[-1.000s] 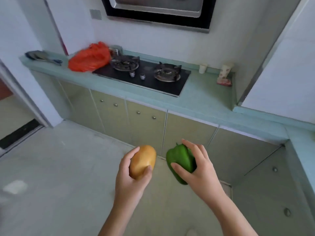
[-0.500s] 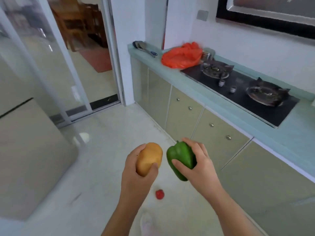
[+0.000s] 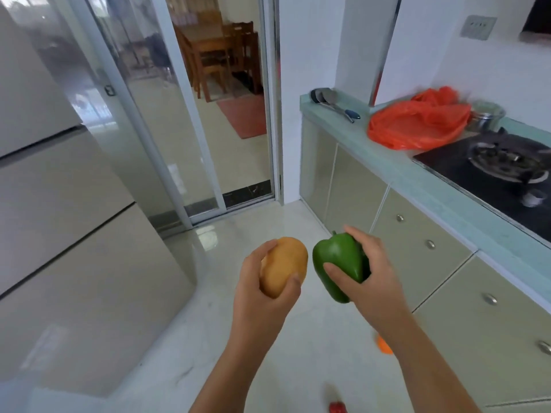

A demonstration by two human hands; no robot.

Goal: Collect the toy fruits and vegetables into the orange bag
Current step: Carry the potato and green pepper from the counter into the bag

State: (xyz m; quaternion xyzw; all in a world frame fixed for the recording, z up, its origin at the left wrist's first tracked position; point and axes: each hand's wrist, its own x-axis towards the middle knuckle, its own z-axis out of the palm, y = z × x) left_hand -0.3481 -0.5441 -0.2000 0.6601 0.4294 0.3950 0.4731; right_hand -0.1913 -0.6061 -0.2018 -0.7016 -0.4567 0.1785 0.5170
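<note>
One potato (image 3: 283, 265), one green pepper (image 3: 338, 263), one orange bag (image 3: 417, 123), two hands (image 3: 262, 296) (image 3: 375, 275), two floor toys (image 3: 384, 345) (image 3: 337, 408).

In my left hand (image 3: 262, 296) the potato (image 3: 283, 265) looks matt and a little rough. The green pepper (image 3: 338, 262) in my right hand (image 3: 369, 278) is smooth, glossy plastic. The orange bag (image 3: 417, 122) is thin, crinkled plastic. The floor (image 3: 208, 338) is glossy tile.
</note>
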